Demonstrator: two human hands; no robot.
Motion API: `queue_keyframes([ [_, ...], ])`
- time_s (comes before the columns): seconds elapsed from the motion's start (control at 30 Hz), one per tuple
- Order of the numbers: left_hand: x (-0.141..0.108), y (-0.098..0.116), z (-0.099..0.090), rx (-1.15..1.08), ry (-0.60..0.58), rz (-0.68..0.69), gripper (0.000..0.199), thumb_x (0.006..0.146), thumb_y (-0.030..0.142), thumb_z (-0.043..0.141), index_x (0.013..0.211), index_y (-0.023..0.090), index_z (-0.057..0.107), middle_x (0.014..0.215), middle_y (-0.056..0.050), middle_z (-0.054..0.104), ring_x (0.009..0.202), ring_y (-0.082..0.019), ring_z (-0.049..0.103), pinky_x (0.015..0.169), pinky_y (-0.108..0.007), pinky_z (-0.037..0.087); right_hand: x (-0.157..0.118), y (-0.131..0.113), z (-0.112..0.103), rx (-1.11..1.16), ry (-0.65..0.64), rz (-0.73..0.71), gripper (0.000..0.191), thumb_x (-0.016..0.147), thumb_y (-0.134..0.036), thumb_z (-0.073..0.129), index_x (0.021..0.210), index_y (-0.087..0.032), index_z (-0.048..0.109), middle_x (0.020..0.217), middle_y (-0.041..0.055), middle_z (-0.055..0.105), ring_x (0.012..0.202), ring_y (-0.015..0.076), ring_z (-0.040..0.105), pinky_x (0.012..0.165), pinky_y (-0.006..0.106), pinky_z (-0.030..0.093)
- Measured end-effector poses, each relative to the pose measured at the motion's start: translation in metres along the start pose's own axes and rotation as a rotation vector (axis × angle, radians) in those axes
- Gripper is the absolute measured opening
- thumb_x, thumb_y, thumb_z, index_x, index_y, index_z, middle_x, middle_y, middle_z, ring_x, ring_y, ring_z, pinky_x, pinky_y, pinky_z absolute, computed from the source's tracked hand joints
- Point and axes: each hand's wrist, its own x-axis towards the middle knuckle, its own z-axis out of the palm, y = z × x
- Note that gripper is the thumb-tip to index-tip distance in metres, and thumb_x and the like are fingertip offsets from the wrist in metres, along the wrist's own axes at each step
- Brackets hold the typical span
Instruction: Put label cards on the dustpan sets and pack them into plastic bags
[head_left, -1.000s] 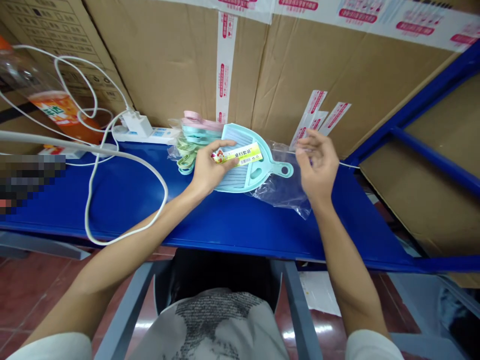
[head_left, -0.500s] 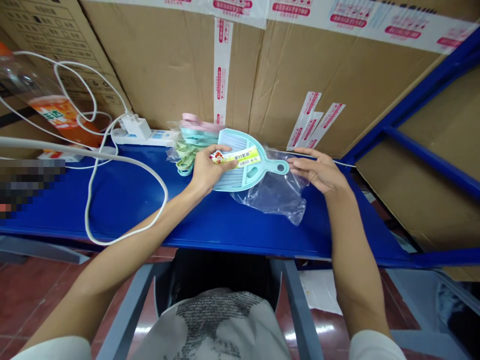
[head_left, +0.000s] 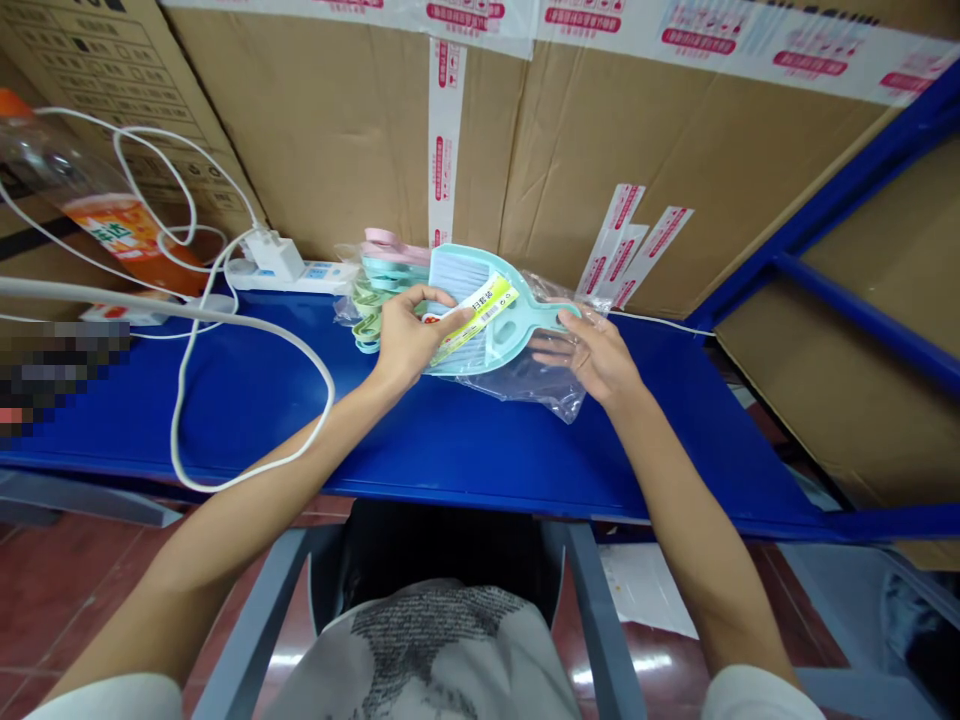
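Note:
A light-blue dustpan with a brush [head_left: 510, 335] and a yellow-green label [head_left: 491, 300] is held above the blue table. My left hand [head_left: 416, 330] grips its left, wide end, thumb over the label. At the handle end is my right hand [head_left: 589, 350], its thumb at the handle tip and its other fingers spread beneath, behind clear plastic. The clear plastic bag [head_left: 551, 395] lies under the dustpan. Just behind my left hand is a stack of pink, blue and green dustpan sets [head_left: 382, 270], partly hidden.
White cables [head_left: 330, 385] loop over the left side, near a power strip [head_left: 326, 275] and an orange drink bottle [head_left: 120, 225]. Large cardboard boxes [head_left: 337, 130] stand behind the table [head_left: 465, 460]. A blue metal frame [head_left: 862, 325] is at the right.
My right hand has moved left and now touches the handle. The dustpan has tilted a little, its label now steeper, and the plastic bag has shifted left.

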Motion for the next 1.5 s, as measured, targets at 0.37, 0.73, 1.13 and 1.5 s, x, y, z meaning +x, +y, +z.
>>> queue_keyframes([
  [0.37, 0.005, -0.002, -0.006, 0.220, 0.036, 0.295, 0.029, 0.088, 0.030, 0.084, 0.064, 0.022, 0.071, 0.082, -0.005, 0.074, 0.085, -0.021, 0.070, 0.080, -0.036, 0.053, 0.006, 0.007, -0.003, 0.016, 0.154, -0.232, 0.048, 0.069, -0.053, 0.101, 0.100, -0.028, 0.076, 0.103, 0.0037, 0.084, 0.100, 0.0258, 0.078, 0.077, 0.042, 0.075],
  [0.73, 0.004, -0.010, -0.004, 0.171, 0.030, 0.183, 0.017, 0.093, 0.019, 0.076, 0.092, 0.024, 0.059, 0.094, -0.001, 0.063, 0.075, -0.015, 0.054, 0.069, -0.029, 0.046, -0.001, 0.017, 0.015, 0.063, 0.179, -0.322, 0.042, 0.075, -0.052, 0.099, 0.102, -0.028, 0.078, 0.108, 0.0037, 0.086, 0.103, 0.0257, 0.079, 0.081, 0.044, 0.075],
  [1.13, 0.019, 0.012, -0.023, -0.164, -0.490, -0.013, 0.054, 0.078, 0.024, 0.092, 0.131, 0.023, 0.086, 0.133, -0.009, 0.081, 0.124, -0.032, 0.072, 0.111, -0.052, 0.058, 0.001, 0.016, 0.010, 0.116, 0.185, -0.279, 0.043, 0.070, -0.047, 0.102, 0.100, -0.027, 0.078, 0.104, 0.0026, 0.086, 0.103, 0.0266, 0.081, 0.080, 0.044, 0.076],
  [1.5, 0.021, 0.010, -0.024, -0.157, -0.412, 0.118, 0.059, 0.075, 0.029, 0.101, 0.133, 0.027, 0.085, 0.138, -0.010, 0.079, 0.130, -0.034, 0.074, 0.115, -0.055, 0.061, -0.002, 0.001, -0.002, 0.030, -0.008, -0.086, 0.047, 0.068, -0.041, 0.104, 0.107, -0.028, 0.081, 0.106, 0.0024, 0.085, 0.088, 0.0221, 0.079, 0.079, 0.044, 0.075],
])
